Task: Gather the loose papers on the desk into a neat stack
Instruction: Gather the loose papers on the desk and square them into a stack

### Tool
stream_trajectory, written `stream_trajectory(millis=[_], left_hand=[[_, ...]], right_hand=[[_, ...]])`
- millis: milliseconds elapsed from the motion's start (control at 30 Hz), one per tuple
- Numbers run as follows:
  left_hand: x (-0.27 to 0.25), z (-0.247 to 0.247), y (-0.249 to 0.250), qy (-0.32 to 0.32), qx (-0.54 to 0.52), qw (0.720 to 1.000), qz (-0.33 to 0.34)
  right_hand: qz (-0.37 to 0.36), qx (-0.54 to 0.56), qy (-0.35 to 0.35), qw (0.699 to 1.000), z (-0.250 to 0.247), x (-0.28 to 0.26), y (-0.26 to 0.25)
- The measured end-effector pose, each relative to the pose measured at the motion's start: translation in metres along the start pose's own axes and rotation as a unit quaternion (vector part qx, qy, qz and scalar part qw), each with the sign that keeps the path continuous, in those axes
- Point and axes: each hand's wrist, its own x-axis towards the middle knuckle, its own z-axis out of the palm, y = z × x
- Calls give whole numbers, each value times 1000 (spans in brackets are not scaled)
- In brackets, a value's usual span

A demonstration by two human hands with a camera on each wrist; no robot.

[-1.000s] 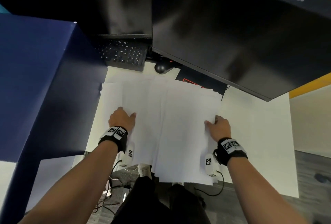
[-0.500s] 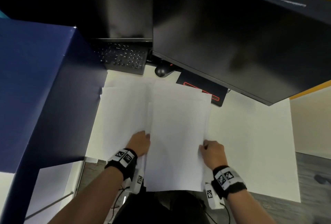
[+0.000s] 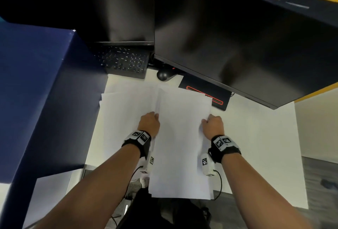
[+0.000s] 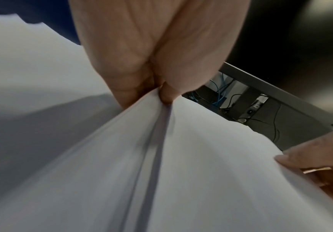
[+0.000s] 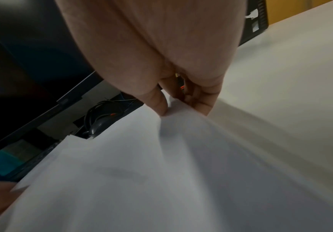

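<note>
Head cam: high, looks steeply down and forward over the desk (image 3: 256, 146); monitors (image 3: 237, 36) fill the upper frame, forearms enter from the bottom, left hand (image 3: 149, 123) and right hand (image 3: 213, 126) mid-frame.

Left wrist cam: very close, looks along the palm (image 4: 151, 47) from underneath, paper stack (image 4: 181, 172) fills the lower frame; right hand's fingers (image 4: 310, 157) at the right edge.

Right wrist cam: same setup, mirrored, palm (image 5: 151, 47) at top centre, stack below, desk in the upper right.

Shared by all three: the stack and the monitors' lower edges.
</note>
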Motion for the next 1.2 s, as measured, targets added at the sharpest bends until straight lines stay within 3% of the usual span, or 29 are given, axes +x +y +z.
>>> stream_trajectory(millis=[67, 133, 267, 333, 400, 567, 800, 900, 1000, 1200], left_hand=[[-3, 4, -6, -5, -11, 1000, 14], [-6, -5, -24, 36, -31, 999, 5], [-9, -42, -78, 159, -4, 976, -146], [-9, -56, -95, 181, 0, 960, -213], [-7, -62, -103, 183, -17, 954, -237], [0, -58, -104, 159, -75, 961, -212], [-10, -37, -64, 111, -172, 971, -120], [-8, -48, -77, 82, -192, 969, -134], [-11, -56, -106, 4, -165, 977, -133], [-26, -29, -92, -37, -188, 976, -104]], right_hand=[[0, 18, -13, 1000, 2, 2, 5], [4, 39, -13, 999, -1, 2, 19], [19, 47, 18, 999, -11, -6, 55], [27, 51, 29, 998, -14, -13, 64], [28, 54, 26, 998, -14, -18, 64], [-1, 73, 1, 997, -1, -27, 45], [-24, 90, -25, 995, 21, -34, 18], [2, 86, -15, 996, 15, -37, 25], [39, 81, -22, 996, 8, -45, 43], [-4, 67, -46, 997, 31, -65, 31]])
